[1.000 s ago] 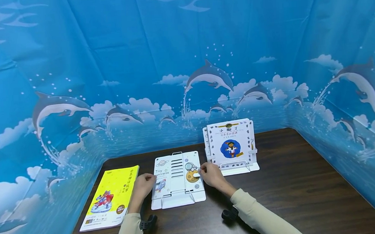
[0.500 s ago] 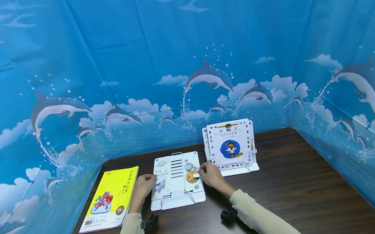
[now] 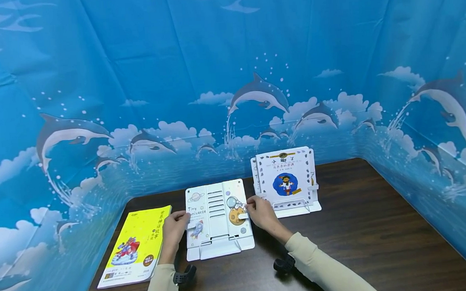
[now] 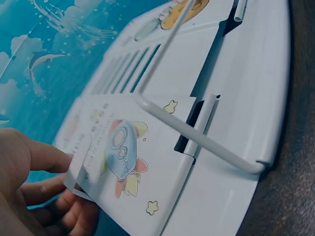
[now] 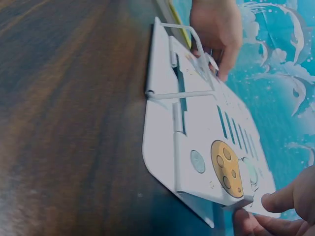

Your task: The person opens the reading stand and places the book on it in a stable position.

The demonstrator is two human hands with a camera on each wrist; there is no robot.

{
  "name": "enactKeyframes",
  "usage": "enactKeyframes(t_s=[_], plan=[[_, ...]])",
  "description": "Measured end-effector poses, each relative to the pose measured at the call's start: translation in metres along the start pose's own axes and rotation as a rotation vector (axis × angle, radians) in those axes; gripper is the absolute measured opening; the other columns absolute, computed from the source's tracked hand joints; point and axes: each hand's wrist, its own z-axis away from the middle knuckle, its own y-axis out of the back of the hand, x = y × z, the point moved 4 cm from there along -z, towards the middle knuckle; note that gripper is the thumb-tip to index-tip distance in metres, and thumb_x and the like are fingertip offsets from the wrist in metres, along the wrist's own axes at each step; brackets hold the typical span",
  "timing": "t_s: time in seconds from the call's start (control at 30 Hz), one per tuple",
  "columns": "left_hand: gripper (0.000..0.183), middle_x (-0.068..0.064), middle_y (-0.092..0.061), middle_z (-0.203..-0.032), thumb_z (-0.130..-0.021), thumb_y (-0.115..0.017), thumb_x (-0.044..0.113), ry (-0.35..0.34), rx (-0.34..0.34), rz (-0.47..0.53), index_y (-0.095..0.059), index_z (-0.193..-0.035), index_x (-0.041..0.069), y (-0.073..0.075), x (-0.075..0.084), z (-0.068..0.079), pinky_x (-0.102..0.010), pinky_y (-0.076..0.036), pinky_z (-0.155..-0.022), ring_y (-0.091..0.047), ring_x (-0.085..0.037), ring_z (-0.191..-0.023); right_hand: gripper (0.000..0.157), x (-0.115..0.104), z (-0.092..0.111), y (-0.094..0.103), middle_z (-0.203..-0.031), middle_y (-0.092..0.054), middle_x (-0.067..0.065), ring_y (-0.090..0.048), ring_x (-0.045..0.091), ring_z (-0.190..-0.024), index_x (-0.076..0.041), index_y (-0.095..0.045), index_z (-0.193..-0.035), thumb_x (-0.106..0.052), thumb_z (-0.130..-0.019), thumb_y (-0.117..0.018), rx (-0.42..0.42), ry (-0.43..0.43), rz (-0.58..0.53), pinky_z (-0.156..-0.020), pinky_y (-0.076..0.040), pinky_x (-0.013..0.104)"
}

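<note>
Between the 2 bare hands, at the middle of the dark wood tabletop [image 3: 364, 231], sits the "Tiny universe" reading stand [image 3: 218, 248], its printed back panel [image 3: 217, 227] leaning at an angle above the base plate [image 4: 261, 93]. The step in hand looks to be raising that panel. Both grips are narrow pinches: the left hand [image 3: 174, 227] has thumb and fingers at the panel's left edge, about the left page clip [image 3: 191, 225], and the right hand [image 3: 263, 215] pinches the right edge just beside the right page clip [image 3: 243, 216]. So the stand lies directly between the 2 grips, its wire page holder [image 4: 206, 141] on the near side. The next move probably calls for lifting both edges evenly to a steeper lean, like the other reading stand [image 3: 289, 213] at far right, which bears a white picture book [image 3: 285, 178]. The yellow storybook [image 3: 137, 240], flat at left, would presumably follow onto the panel.
</note>
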Motion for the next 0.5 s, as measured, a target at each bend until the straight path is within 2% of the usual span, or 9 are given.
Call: enactKeyframes(t_s=[0.17,0.3,0.5], plan=[[0.044,-0.023,-0.071,-0.121,-0.102,-0.071,0.027,-0.04,0.039,0.044,-0.068,-0.135,-0.002,0.008,0.006,0.002,-0.029,-0.046,-0.08,-0.064,-0.028,-0.097,0.014,-0.009,-0.004,0.007,-0.087,-0.069,0.009,-0.058,0.015,-0.076,0.004,-0.073,-0.109,-0.006,-0.1,-0.069,0.03,0.034,-0.034,-0.068,-0.048,0.028],[0.042,-0.021,-0.07,-0.121,-0.101,-0.073,0.025,-0.066,0.046,0.082,-0.069,-0.133,-0.001,0.014,0.01,0.005,-0.027,-0.046,-0.081,-0.062,-0.025,-0.098,0.013,-0.015,-0.007,0.011,-0.09,-0.069,0.008,-0.058,0.014,-0.077,0.002,-0.072,-0.11,-0.007,-0.1,-0.071,0.028,0.049,-0.075,-0.069,-0.048,0.025],[0.04,-0.019,-0.07,-0.125,-0.101,-0.073,0.026,-0.098,0.054,0.142,-0.069,-0.133,0.003,0.02,0.013,0.007,-0.017,-0.048,-0.08,-0.064,-0.023,-0.101,0.017,-0.027,-0.01,0.019,-0.092,-0.066,0.009,-0.057,0.014,-0.079,0.0,-0.066,-0.109,-0.002,-0.096,-0.076,0.027,0.065,-0.173,-0.069,-0.049,0.02]])
